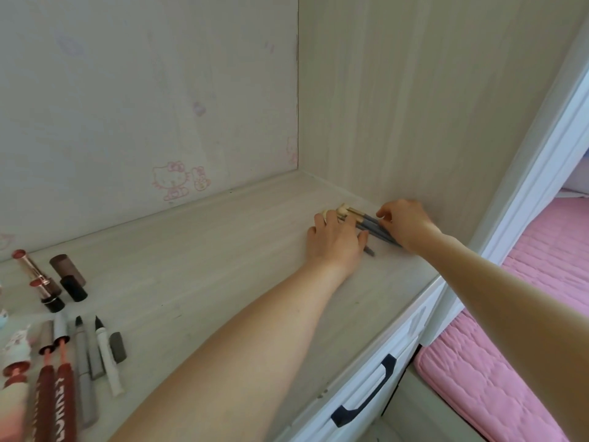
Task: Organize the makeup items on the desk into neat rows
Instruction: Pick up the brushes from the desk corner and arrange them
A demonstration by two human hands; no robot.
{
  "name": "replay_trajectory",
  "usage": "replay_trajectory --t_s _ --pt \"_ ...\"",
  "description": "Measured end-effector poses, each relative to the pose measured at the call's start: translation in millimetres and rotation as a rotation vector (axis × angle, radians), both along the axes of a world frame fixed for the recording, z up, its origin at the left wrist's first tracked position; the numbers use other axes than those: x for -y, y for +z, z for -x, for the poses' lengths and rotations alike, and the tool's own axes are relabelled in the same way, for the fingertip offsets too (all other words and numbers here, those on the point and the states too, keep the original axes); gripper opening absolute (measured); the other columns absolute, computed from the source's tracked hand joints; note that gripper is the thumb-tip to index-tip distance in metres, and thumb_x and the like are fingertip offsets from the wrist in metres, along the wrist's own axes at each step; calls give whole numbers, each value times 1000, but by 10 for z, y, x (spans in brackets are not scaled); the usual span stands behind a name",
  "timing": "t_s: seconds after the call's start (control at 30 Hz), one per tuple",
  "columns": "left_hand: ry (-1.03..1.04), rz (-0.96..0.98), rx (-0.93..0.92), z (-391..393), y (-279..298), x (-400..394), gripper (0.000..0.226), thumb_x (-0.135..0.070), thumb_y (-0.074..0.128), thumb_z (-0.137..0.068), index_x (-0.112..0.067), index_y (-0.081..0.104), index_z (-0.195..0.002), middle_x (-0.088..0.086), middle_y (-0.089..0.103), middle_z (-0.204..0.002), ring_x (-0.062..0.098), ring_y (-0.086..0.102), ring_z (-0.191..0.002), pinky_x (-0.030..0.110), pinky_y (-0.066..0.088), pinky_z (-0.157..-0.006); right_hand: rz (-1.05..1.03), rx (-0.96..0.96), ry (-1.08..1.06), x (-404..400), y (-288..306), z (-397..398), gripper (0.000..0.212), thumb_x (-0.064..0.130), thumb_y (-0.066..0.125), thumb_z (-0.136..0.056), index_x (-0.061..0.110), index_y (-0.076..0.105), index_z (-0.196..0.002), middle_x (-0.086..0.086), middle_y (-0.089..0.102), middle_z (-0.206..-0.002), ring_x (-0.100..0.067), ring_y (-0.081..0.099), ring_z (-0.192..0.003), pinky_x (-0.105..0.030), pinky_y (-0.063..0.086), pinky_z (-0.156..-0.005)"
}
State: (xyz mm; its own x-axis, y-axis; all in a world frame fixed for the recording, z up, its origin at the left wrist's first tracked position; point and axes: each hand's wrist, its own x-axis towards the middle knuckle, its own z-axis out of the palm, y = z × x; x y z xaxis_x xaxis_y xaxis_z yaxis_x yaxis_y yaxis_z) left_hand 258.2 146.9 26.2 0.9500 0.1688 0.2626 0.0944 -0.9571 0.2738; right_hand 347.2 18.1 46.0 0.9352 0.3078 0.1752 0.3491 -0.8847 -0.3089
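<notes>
Several makeup brushes [373, 226] with grey-blue handles and pale bristles lie side by side on the pale wooden desk [223, 250], close to the right wall. My left hand [334, 240] rests flat over their bristle ends, fingers straight. My right hand [403, 223] pinches the handles from the wall side. One brush tip pokes out below my left hand. At the far left lie two open lipsticks [38, 277] with dark caps [68, 271], and below them a row of eyeliner pens [92, 352] and lip gloss tubes [54, 393].
The desk sits in a corner, with a back panel bearing pink cartoon cat drawings [173, 180] and a side wall on the right. White drawers with a dark handle [366, 397] run under the front edge. A pink quilted bed [526, 330] lies to the right.
</notes>
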Motion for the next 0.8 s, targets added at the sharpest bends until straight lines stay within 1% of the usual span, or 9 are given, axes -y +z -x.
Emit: replay_trajectory --t_s 0.1,0.2,0.27,0.37,0.5,0.6,0.67,0.73,0.8 --pt "48 -9 19 18 29 -51 33 -29 41 -96 -14 49 -124 14 47 -124 32 38 -115 38 35 -89 49 12 12 -6 -2 9 22 8 51 -92 9 72 -100 -17 69 -101 -34 61 -91 -33 48 -79" --pt "107 -19 -28 32 72 -125 38 -15 41 -93 -14 43 -131 15 49 -127 33 40 -116 38 35 -90 40 9 -5 12 9 29 19 8 53 -91 5 71 -94 -18 68 -97 -35 61 -90 -33 47 -77" --pt "125 -6 -63 39 102 -176 40 -10 41 -93 -13 39 -133 17 49 -128 33 43 -116 38 38 -90 33 -12 -9 24 23 38 17 10 55 -91 3 69 -92 -18 67 -96 -34 61 -89 -31 47 -75" --pt "153 63 -111 42 141 -244 41 -6 45 -91 -9 36 -131 18 49 -125 34 46 -115 38 41 -87 -10 -42 -31 58 43 51 15 15 58 -89 4 65 -97 -14 64 -96 -30 57 -86 -28 42 -71" --pt "235 151 -178 23 238 -305 42 -7 52 -92 -1 38 -132 18 40 -133 36 48 -118 39 43 -93 -148 -76 -83 83 76 61 15 14 58 -89 7 53 -101 -12 54 -91 -27 50 -81 -30 39 -69" --pt "310 236 -140 -48 288 -305 35 -5 44 -97 2 38 -131 16 35 -133 37 55 -113 39 47 -87 -128 -122 -90 56 77 38 12 18 50 -93 7 53 -99 -12 55 -89 -26 50 -78 -29 38 -65" --pt "374 345 -105 -105 294 -282 31 -8 40 -99 -1 37 -128 16 40 -131 37 56 -111 41 47 -83 -79 -151 -72 39 58 6 15 23 53 -93 9 55 -91 -10 56 -85 -25 51 -74 -29 37 -61" --pt "383 419 -99 -148 291 -236 31 -16 41 -99 -5 37 -128 15 47 -129 35 56 -112 40 47 -83 -71 -163 -52 42 36 -35 19 30 61 -89 12 57 -87 -6 57 -82 -23 53 -76 -27 38 -66" --pt "374 408 -103 -196 283 -175 33 -26 43 -98 -9 40 -127 11 54 -126 32 56 -113 38 46 -85 -97 -162 -40 52 24 -63 21 33 66 -86 14 59 -85 -2 57 -79 -22 54 -78 -27 38 -68"
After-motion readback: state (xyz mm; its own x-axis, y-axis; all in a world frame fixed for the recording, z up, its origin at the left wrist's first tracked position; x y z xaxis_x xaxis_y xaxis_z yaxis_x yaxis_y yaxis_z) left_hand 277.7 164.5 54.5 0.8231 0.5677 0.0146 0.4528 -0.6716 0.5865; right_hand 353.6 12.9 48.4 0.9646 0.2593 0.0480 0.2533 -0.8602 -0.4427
